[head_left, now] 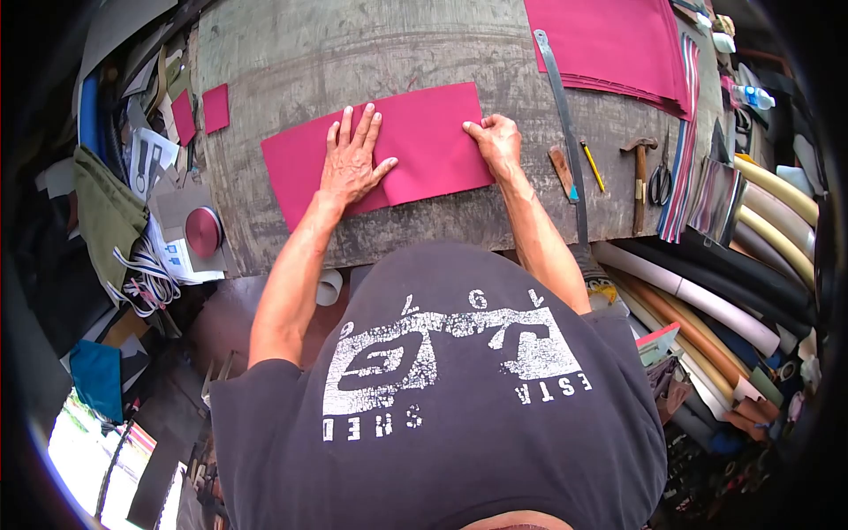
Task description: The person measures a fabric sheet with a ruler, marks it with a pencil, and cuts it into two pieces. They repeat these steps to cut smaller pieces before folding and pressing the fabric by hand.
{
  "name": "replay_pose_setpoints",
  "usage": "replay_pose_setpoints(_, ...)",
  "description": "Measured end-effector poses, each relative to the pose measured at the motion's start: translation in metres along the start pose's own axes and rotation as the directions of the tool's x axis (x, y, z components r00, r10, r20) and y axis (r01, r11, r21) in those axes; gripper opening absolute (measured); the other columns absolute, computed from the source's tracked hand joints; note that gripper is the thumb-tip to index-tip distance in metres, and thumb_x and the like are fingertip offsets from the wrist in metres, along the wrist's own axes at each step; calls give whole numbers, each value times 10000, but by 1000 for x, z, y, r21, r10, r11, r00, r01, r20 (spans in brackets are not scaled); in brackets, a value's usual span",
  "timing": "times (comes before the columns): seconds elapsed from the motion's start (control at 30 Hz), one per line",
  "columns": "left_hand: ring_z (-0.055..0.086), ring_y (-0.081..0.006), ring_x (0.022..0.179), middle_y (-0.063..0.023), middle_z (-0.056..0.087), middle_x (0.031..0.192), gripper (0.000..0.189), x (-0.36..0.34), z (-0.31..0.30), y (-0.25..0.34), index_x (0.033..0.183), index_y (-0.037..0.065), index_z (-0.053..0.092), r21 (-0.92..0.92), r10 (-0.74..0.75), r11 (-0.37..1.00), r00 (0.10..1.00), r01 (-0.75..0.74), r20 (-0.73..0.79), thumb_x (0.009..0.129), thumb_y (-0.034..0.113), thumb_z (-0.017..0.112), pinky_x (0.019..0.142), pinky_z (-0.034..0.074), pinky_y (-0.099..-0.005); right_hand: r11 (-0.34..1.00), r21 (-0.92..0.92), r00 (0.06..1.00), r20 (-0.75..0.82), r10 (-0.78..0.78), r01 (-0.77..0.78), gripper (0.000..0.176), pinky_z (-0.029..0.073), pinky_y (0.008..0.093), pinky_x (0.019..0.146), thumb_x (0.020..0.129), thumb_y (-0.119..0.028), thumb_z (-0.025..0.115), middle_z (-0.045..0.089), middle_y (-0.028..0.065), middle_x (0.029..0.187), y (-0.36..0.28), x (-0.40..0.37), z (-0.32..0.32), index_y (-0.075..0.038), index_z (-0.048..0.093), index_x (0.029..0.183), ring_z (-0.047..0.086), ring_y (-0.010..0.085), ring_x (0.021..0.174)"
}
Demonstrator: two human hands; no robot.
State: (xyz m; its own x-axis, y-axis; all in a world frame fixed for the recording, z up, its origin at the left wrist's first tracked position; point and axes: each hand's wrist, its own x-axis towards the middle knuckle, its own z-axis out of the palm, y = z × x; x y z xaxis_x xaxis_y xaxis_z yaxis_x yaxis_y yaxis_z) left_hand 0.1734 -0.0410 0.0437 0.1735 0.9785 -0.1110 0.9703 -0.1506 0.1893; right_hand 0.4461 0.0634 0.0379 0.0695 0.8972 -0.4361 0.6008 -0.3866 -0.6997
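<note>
A rectangular piece of magenta fabric [424,146] lies on the worn wooden table [265,44], with a slight fold near its lower edge. My left hand [352,163] rests flat on its left half, fingers spread. At the fabric's right edge, my right hand [496,143] pinches the material between thumb and curled fingers. Right of that hand are a long metal ruler [562,106], a wooden-handled blade tool [561,172] and a yellow pencil [592,166].
A stack of magenta sheets [609,44] lies at the back right. Near the right edge are a hammer [639,181], scissors [660,184] and striped strips [680,168]. A webbing roll [203,231] sits at left; material rolls [689,296] lie beyond the table at right.
</note>
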Motion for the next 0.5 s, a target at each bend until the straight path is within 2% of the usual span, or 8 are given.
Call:
replay_pose_setpoints(0.03, 110, -375, 1544, -80, 137, 1693, 912, -2, -3, -3, 1589, 92, 282, -10, 24, 1000, 999, -24, 21, 915, 633, 573, 1219, 157, -546, 999, -44, 1000, 0, -27, 27, 358, 553, 393, 690, 762, -319, 820, 723, 183, 766, -7, -3, -5, 8, 706, 857, 724, 264, 742)
replay_pose_setpoints(0.07, 74, -380, 1551, -106, 120, 1692, 1039, -6, 3, -10, 1597, 92, 256, -19, 81, 997, 997, -81, -4, 845, 723, 596, 1226, 132, -567, 996, -58, 997, 45, -61, 63, 381, 552, 423, 721, 758, -343, 819, 724, 207, 803, -14, -5, -11, 7, 693, 843, 727, 313, 784)
replay_pose_setpoints(0.17, 44, -383, 1556, -121, 107, 1692, 1127, -13, 5, -10, 1604, 90, 232, -42, 115, 992, 993, -116, -13, 792, 785, 590, 1231, 91, -587, 966, -232, 992, 77, -98, 114, 408, 550, 447, 756, 747, -371, 823, 729, 219, 848, -16, 3, -15, 4, 686, 831, 725, 348, 837)
replay_pose_setpoints(0.2, 40, -384, 1556, -121, 102, 1693, 1148, -15, 3, -10, 1605, 90, 225, -21, 105, 994, 994, -105, 4, 778, 800, 587, 1231, 85, -591, 952, -279, 989, 104, -101, 127, 444, 544, 464, 801, 751, -406, 820, 732, 226, 883, -17, 4, -19, 6, 690, 848, 716, 377, 897)
replay_pose_setpoints(0.3, 33, -385, 1557, -120, 89, 1695, 1199, -16, 2, -6, 1609, 88, 209, 15, 79, 997, 996, -80, 45, 746, 835, 578, 1229, 73, -602, 938, -313, 970, 232, -74, 146, 427, 568, 431, 736, 767, -377, 829, 737, 205, 856, -14, 16, -31, 15, 695, 871, 733, 320, 824)
replay_pose_setpoints(0.33, 34, -385, 1557, -120, 86, 1696, 1208, -16, 3, -7, 1609, 87, 205, 17, 75, 997, 996, -76, 56, 742, 840, 576, 1228, 74, -606, 986, -158, 945, 326, 0, 55, 339, 571, 336, 591, 792, -288, 844, 724, 142, 785, -17, 16, -38, 3, 676, 834, 695, 188, 684)
replay_pose_setpoints(0.43, 33, -387, 1557, -118, 75, 1698, 1221, -14, 1, -7, 1611, 88, 194, 28, 67, 997, 994, -70, 82, 735, 847, 574, 1224, 78, -614, 985, -171, 924, 379, 52, 14, 259, 586, 317, 584, 791, -197, 844, 733, 135, 805, -22, 14, -48, 0, 687, 848, 702, 179, 701)
replay_pose_setpoints(0.5, 32, -387, 1557, -118, 73, 1698, 1219, -14, -1, -6, 1612, 88, 193, 44, 59, 997, 992, -64, 108, 736, 846, 574, 1224, 78, -613, 980, -190, 926, 378, 18, 58, 250, 588, 327, 580, 786, -156, 841, 723, 132, 776, -24, 10, -47, 15, 672, 852, 710, 175, 706)
